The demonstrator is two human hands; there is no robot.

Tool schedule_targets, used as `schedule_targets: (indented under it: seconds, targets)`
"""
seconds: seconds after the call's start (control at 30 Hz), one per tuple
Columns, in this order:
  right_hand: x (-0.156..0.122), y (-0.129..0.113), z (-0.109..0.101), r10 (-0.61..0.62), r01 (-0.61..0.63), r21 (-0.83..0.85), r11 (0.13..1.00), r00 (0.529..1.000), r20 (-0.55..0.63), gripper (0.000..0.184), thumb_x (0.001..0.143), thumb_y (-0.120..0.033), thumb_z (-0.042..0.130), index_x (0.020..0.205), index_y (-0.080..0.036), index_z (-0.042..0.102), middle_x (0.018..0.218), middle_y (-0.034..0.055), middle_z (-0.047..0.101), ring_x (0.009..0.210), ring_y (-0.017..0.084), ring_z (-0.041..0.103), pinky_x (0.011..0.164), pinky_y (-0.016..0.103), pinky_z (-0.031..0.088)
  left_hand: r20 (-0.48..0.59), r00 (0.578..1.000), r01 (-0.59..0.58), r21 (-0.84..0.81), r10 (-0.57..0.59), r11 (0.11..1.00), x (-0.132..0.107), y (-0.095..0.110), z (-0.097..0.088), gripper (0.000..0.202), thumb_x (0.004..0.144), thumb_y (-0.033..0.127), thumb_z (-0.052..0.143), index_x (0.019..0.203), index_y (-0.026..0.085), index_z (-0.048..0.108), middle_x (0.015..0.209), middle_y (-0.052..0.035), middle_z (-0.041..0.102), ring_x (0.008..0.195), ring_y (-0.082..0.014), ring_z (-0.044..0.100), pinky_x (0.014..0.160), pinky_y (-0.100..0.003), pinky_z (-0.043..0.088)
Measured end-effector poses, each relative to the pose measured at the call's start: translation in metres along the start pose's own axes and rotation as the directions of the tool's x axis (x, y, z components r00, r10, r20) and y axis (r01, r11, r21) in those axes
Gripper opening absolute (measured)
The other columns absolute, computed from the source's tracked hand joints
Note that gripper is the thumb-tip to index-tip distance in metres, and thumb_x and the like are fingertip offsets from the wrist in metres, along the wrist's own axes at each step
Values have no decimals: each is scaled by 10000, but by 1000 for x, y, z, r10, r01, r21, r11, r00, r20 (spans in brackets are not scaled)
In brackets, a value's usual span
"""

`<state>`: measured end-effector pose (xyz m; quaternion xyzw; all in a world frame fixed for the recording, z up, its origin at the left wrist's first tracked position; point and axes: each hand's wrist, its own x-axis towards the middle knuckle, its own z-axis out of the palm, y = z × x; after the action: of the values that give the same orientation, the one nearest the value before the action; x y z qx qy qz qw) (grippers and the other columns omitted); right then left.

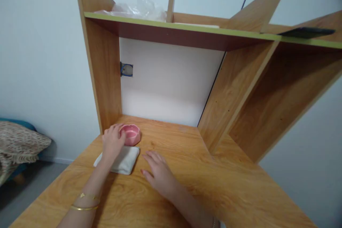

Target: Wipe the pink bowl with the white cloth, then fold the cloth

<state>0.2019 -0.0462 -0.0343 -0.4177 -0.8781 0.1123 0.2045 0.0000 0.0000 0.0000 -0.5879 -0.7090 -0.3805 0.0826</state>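
Note:
A pink faceted ashtray [135,139] sits at the back left of the wooden desk. My left hand [113,141] grips its left rim, thumb at the inner edge and the other fingers around the outside. Just in front of the ashtray lies a folded white cloth [125,162], partly covered by my left wrist and forearm. To the right of the cloth, my right hand [157,171] is held low by the desk surface, palm down, fingers apart and holding nothing.
The wooden desk [229,185] carries a shelf unit with upright panels [107,78] and an overhead shelf [171,30]. Clear plastic wrapping [141,10] and a dark flat object [307,32] lie on that shelf. A wall socket box [127,70] shows behind; a patterned blanket [21,142] is at left.

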Motion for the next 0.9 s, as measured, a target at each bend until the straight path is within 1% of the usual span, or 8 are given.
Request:
schedule_targets:
  seconds: [0.07,0.2,0.37,0.47,0.6,0.77,0.83,0.9]
  targets:
    - [11,-17,4,-86,86,4,996,996,-7,449,843,-330,479,1267,-185,446,1307,71,469,1209,194,384,1007,346,301,16,992,122,46,-123,991,5,-12,-7,378,810,262,391,1124,147,569,1140,-120,589,1051,-308,513,888,-448,392]
    - [31,-39,10,-165,166,-70,984,986,25,455,834,-355,512,1251,-181,451,1252,73,514,1185,209,391,987,355,304,100,960,258,60,-263,964,8,-25,-11,400,824,312,382,1146,161,566,1148,-123,602,1030,-317,545,878,-458,400]
    - [38,-35,12,-131,154,-233,960,985,109,246,853,-169,430,1042,-172,587,996,71,628,1018,191,493,967,354,285,167,931,318,70,-325,946,7,-28,-2,418,834,363,372,1124,157,591,1064,-133,649,1034,-324,556,864,-459,408]
    - [31,-19,4,-65,94,-292,952,992,108,260,832,-99,398,954,-163,618,949,76,633,986,195,500,973,361,250,190,931,309,46,-312,950,7,-30,4,426,829,375,373,1098,139,605,1075,-145,643,1046,-312,555,880,-446,399]
    - [8,17,-19,91,-60,-321,945,993,81,316,818,-63,372,948,-181,636,963,72,638,989,195,501,964,348,226,234,924,319,-39,-302,947,7,-38,12,449,822,397,360,1079,121,604,1090,-153,635,1068,-305,543,895,-434,391]
    - [-27,67,-51,323,-318,-342,884,945,-43,333,750,-27,405,903,-193,649,957,61,648,979,195,511,956,342,195,251,926,322,-127,-284,938,8,-46,22,467,799,414,364,1034,94,609,1071,-147,641,1045,-288,561,884,-398,417]
    - [-35,80,-59,368,-373,-343,862,926,-82,340,725,-20,409,894,-193,649,942,57,648,972,197,510,939,335,207,250,925,333,-175,-286,926,9,-47,27,475,778,428,391,1013,80,613,1049,-155,645,1034,-294,565,860,-393,438]
    - [-37,86,-63,379,-387,-343,856,921,-93,349,704,-15,405,877,-196,648,926,56,645,972,201,506,927,333,217,255,922,348,-215,-292,912,9,-47,31,479,763,438,417,989,66,618,1013,-167,651,1008,-303,576,824,-393,462]
